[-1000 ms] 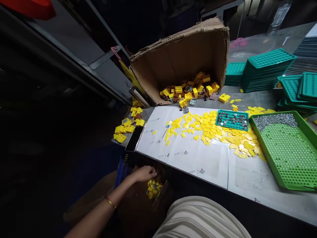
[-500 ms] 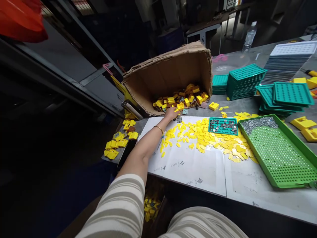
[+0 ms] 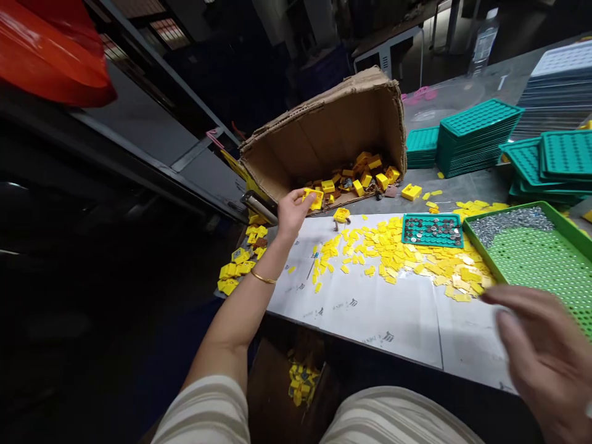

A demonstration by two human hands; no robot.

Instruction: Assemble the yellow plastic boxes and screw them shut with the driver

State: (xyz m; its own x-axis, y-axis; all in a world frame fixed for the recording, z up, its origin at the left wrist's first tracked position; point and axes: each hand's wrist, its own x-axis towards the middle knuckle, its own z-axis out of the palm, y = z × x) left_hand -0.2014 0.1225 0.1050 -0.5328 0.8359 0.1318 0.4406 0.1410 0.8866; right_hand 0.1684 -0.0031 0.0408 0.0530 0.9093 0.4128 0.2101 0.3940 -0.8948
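My left hand (image 3: 293,213) is closed on a yellow plastic housing (image 3: 314,198), raised just in front of the cardboard box (image 3: 319,139). Inside that box lie more yellow housings (image 3: 365,179) among dark bits. Another yellow block (image 3: 341,215) sits on the white board (image 3: 370,308), right of my left hand. Many flat yellow pieces (image 3: 388,246) are scattered over the board. At the lower right, my right hand (image 3: 546,345) is blurred, with thumb and fingers apart and nothing visible between them. It hovers in front of a green perforated tray (image 3: 522,253) that contains small silvery parts.
A small teal tray (image 3: 432,242) holding round metal pieces rests on the yellow pieces. Stacks of teal trays (image 3: 481,142) and a clear bottle (image 3: 484,43) stand behind. More yellow blocks (image 3: 235,268) lie at the left edge. An orange bag (image 3: 50,55) hangs upper left.
My left hand has drawn back leftward from the box mouth and lifted a yellow housing. A yellow block now sits on the board's back edge. My right hand has come into view.
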